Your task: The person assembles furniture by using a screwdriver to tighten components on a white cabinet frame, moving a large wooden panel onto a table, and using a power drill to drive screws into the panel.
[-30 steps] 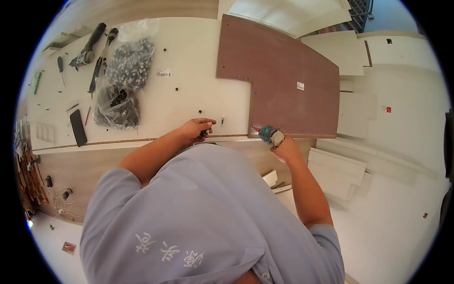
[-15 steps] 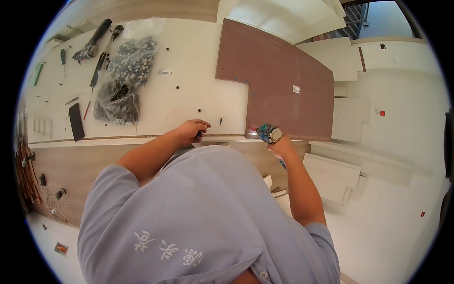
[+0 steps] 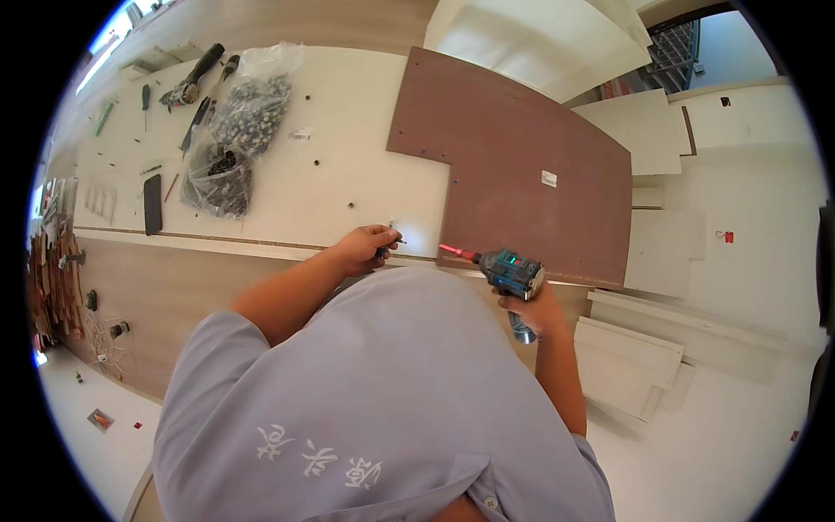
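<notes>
My right hand (image 3: 532,306) is wrapped round the grip of a blue-and-black cordless drill (image 3: 513,271). Its red bit (image 3: 459,252) points left, over the near left corner of a brown panel (image 3: 531,130). Light from the drill falls on the white board (image 3: 339,96) beside that corner. My left hand (image 3: 370,247) is closed at the board's near edge, pinching a small screw-like piece (image 3: 400,239) between thumb and finger. Something dark shows under its curled fingers, too hidden to name. Several small dark fittings (image 3: 351,205) lie on the board beyond this hand.
Clear plastic bags of small fittings (image 3: 252,109) lie on the board's left half. Around them are another power tool (image 3: 193,78), a green-handled screwdriver (image 3: 145,97) and a black flat object (image 3: 153,204). White panels (image 3: 631,365) are stacked at the right, and cables (image 3: 109,344) lie at lower left.
The drill has swung back from the brown panel toward me, its bit now showing and turned left. My left hand has moved slightly right and now pinches the small piece. The view has tilted.
</notes>
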### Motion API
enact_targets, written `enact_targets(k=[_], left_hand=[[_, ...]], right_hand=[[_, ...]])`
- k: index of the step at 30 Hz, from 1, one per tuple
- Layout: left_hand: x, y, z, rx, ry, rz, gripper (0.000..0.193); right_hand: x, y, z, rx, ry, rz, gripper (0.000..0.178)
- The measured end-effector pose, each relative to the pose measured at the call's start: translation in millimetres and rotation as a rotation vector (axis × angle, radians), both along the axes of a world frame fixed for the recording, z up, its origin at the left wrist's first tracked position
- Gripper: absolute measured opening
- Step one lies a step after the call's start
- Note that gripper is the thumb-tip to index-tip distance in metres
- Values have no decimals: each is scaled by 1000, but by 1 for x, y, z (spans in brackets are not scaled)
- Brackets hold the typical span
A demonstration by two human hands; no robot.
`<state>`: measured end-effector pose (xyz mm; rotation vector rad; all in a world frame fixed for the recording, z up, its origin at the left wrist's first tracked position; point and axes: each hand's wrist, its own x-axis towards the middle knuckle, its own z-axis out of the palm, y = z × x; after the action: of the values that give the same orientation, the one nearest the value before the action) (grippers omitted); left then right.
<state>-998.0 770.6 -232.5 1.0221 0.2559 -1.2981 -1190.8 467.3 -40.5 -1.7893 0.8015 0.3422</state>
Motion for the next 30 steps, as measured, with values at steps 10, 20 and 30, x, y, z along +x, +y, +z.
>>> enact_targets(k=[10, 20, 30], left_hand=[[-51, -139, 47, -65, -57, -97, 29], [-93, -178, 19, 24, 48, 2, 30], [-126, -130, -17, 10, 153, 174, 32]], right_hand=[[-44, -88, -10, 220, -125, -21, 41], [-70, -155, -55, 139, -62, -89, 41], [-25, -193, -69, -429, 154, 365, 34]])
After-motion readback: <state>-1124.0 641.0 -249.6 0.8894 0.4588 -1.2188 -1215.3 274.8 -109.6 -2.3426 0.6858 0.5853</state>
